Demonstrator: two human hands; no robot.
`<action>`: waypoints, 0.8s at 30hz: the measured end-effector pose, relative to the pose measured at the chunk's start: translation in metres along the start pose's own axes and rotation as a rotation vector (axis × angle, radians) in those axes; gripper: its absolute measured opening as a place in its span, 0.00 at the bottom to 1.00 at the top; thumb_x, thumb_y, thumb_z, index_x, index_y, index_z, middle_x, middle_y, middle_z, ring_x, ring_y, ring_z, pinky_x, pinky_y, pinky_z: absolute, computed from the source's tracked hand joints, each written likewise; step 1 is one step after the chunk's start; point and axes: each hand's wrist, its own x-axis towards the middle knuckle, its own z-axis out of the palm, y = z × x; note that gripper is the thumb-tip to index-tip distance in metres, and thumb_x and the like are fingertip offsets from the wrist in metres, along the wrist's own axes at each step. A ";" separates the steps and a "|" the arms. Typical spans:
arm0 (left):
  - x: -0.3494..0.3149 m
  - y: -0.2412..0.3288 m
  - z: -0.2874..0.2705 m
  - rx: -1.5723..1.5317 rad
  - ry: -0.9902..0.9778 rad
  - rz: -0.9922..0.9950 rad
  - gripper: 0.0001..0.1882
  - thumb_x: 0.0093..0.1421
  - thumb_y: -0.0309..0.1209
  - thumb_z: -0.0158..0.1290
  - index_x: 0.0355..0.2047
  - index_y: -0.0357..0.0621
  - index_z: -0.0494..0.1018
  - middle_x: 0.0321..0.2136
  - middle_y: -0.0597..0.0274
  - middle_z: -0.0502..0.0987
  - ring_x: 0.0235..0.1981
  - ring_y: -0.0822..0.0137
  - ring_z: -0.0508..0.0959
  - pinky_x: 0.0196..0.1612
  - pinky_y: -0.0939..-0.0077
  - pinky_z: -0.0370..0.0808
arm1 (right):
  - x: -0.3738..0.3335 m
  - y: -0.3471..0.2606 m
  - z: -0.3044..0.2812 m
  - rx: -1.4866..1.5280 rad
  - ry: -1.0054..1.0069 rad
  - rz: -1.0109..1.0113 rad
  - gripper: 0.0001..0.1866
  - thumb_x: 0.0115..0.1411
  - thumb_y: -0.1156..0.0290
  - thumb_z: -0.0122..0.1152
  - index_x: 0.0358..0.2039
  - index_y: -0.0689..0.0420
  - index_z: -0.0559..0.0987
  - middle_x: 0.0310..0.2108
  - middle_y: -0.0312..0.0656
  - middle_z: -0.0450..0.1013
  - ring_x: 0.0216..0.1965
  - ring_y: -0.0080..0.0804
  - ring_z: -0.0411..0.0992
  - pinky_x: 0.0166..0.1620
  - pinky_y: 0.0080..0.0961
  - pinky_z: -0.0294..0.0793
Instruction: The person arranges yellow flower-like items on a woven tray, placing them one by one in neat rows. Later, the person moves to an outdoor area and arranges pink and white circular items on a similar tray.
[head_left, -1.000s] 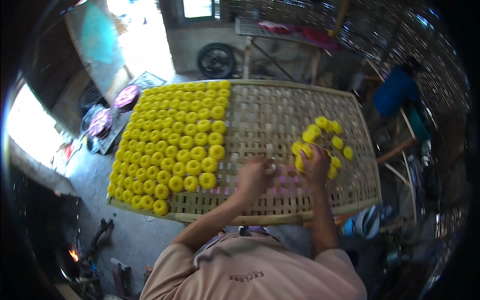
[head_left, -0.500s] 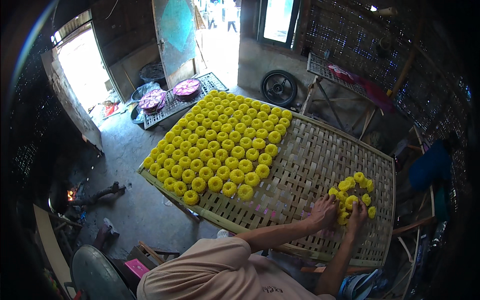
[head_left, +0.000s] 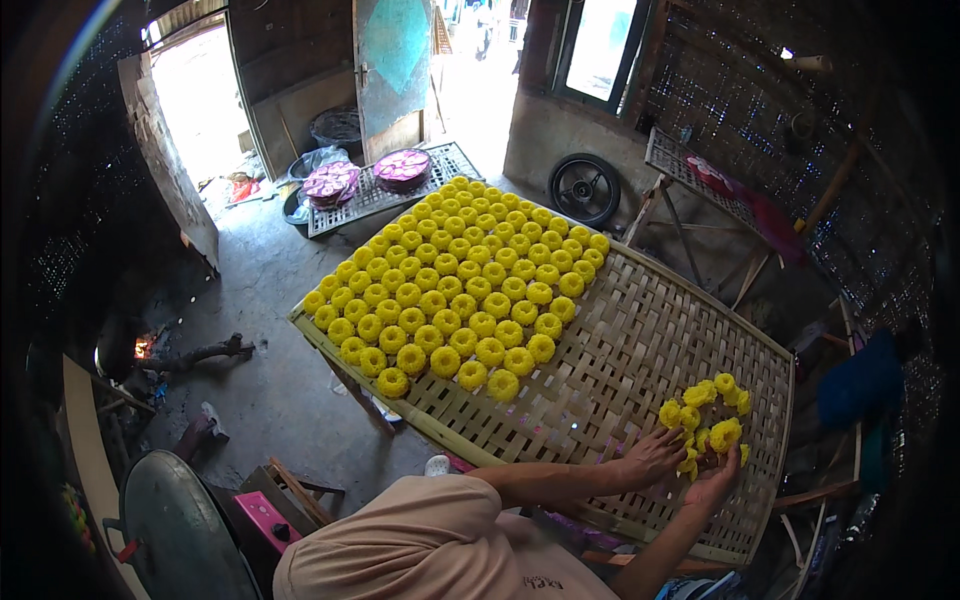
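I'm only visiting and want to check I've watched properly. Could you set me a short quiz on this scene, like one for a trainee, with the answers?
1. Which hand holds a yellow ring: A, left hand; B, right hand?
2. True or false: the neat rows of yellow rings lie on the left side of the woven tabletop.
3. What colour is the wheel by the far wall?

Key: 1, B; 2, true; 3, black.
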 end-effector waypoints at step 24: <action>-0.197 -0.050 -0.308 0.315 0.444 -0.920 0.24 0.48 0.17 0.63 0.46 0.45 0.71 0.40 0.57 0.75 0.44 0.57 0.77 0.48 0.65 0.75 | -0.161 0.103 0.167 -0.491 -1.138 0.064 0.22 0.59 0.72 0.68 0.53 0.61 0.75 0.39 0.43 0.79 0.40 0.26 0.78 0.42 0.24 0.79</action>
